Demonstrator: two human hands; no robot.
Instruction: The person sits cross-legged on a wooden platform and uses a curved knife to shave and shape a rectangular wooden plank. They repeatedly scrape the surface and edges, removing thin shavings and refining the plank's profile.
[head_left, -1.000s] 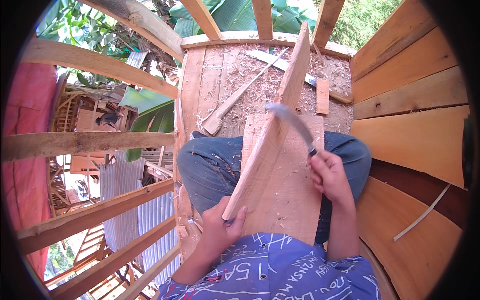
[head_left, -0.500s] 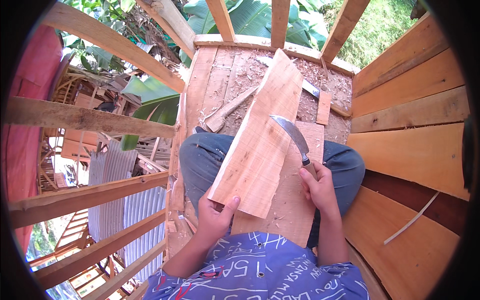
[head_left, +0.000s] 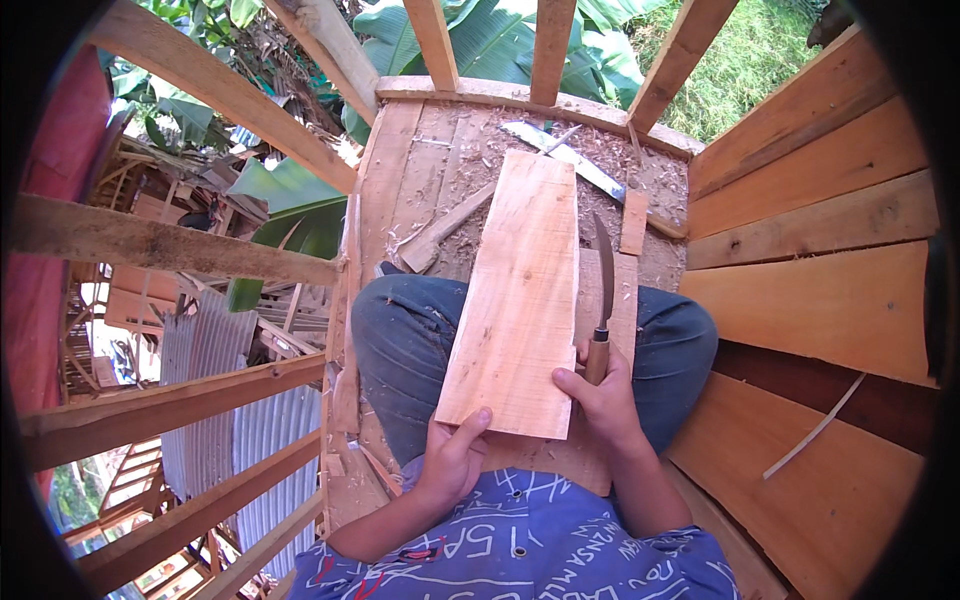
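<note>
A pale wooden board (head_left: 520, 290), wider near me, lies tilted away over my lap. My left hand (head_left: 455, 455) grips its near left corner, thumb on top and fingers underneath. Closed round the wooden handle of a curved knife (head_left: 604, 275) is my right hand (head_left: 605, 395), its thumb touching the board's right edge. The blade points away from me, just beside that edge. Beneath the held board, a second board (head_left: 622, 300) rests across my legs, partly covered.
A long-bladed tool (head_left: 590, 172) lies among wood shavings on the plank floor (head_left: 390, 160). Near it are a wooden handle-like piece (head_left: 445, 230) and a small wood block (head_left: 634, 222). Slatted rails (head_left: 190, 240) stand at left, a plank wall (head_left: 810, 300) at right.
The board has turned more upright in view and dropped nearer. My right hand has moved down and left to its edge, and the knife blade has swung from over the board to beside it.
</note>
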